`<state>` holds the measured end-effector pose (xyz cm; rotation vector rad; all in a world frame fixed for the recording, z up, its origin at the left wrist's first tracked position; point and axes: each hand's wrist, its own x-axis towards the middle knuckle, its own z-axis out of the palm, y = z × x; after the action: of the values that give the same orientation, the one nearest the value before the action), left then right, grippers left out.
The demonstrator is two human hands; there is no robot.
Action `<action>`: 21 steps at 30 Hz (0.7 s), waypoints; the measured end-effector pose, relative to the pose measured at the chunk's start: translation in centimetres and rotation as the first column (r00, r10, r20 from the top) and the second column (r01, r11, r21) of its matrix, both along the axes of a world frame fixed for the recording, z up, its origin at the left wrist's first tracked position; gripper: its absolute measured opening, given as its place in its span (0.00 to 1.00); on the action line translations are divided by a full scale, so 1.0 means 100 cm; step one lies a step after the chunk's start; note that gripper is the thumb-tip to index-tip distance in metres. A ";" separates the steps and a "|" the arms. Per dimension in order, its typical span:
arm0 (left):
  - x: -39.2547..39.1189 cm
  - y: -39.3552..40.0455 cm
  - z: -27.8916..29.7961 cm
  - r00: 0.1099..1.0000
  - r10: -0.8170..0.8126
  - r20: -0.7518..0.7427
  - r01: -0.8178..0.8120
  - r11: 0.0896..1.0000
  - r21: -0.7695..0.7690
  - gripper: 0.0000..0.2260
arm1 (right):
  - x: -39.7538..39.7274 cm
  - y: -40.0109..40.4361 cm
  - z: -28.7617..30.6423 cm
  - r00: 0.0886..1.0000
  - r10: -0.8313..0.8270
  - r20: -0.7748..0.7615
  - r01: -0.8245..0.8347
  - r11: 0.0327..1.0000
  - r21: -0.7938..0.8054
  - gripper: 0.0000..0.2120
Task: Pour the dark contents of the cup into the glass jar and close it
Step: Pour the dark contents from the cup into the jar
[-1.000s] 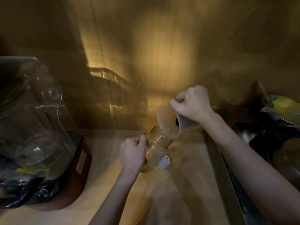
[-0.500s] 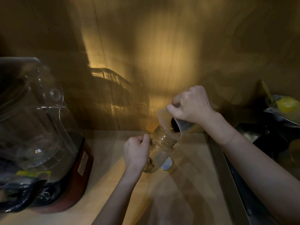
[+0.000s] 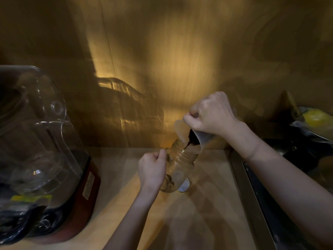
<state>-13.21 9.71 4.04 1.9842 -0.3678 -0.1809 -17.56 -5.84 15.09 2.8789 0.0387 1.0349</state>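
Note:
A clear glass jar (image 3: 178, 168) stands tilted on the wooden counter, mouth toward the wall. My left hand (image 3: 152, 168) grips its left side. My right hand (image 3: 210, 114) holds a translucent plastic cup (image 3: 182, 131) tipped steeply over the jar's mouth. Dark grounds (image 3: 191, 138) slide from the cup's lip into the jar, and a small dark heap (image 3: 169, 179) lies at the jar's bottom. A round metal lid (image 3: 183, 185) lies flat on the counter just behind the jar's base.
A large blender with a clear cover and red base (image 3: 41, 159) fills the left side. A metal-edged sink (image 3: 270, 204) runs along the right. A bowl with something yellow (image 3: 315, 120) sits at the far right. The wooden wall (image 3: 162, 60) stands close behind.
The cup has tipped further and the dark grounds have moved to its lip and begun falling into the jar. Both hands stayed nearly in place.

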 end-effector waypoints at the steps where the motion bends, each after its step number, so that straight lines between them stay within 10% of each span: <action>1: 0.000 0.000 0.000 1.000 0.003 0.000 -0.003 1.000 0.000 0.23 | 0.000 -0.001 0.000 1.000 0.006 -0.008 -0.006 1.000 -0.002 0.19; 21: 0.006 -0.003 -0.010 0.999 -0.008 -0.031 0.004 0.995 -0.100 0.18 | 0.008 -0.001 0.003 0.998 0.021 -0.055 -0.022 0.999 -0.030 0.16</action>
<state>-12.64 9.37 3.03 1.8801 -0.3561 -0.1934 -16.77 -5.90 15.42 2.8847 0.0886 0.9496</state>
